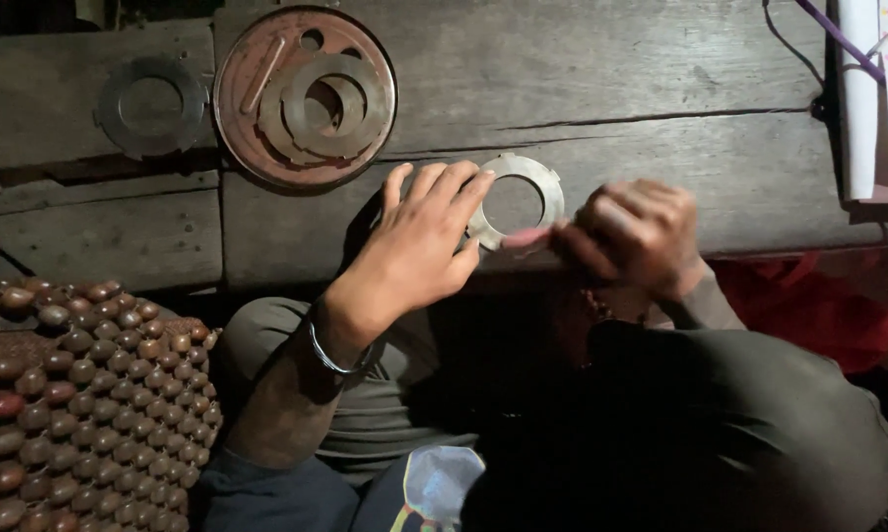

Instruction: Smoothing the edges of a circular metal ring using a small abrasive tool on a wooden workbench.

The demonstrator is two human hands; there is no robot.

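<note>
My left hand (419,246) holds a flat grey metal ring with small outer tabs (547,187) at its left edge, fingers spread over it, just above the wooden bench (660,108). A thin bangle sits on that wrist. My right hand (636,236) is closed around a small pinkish-red piece (526,237) and presses its tip against the ring's lower rim. What the piece is I cannot tell; it is blurred.
A round rust-coloured metal plate (242,69) holding two more tabbed rings (330,103) lies at the back. Another dark ring (151,106) lies to its left. A beaded wooden seat mat (79,404) is at lower left, red cloth (808,305) at right, a white box (872,99) at the far right.
</note>
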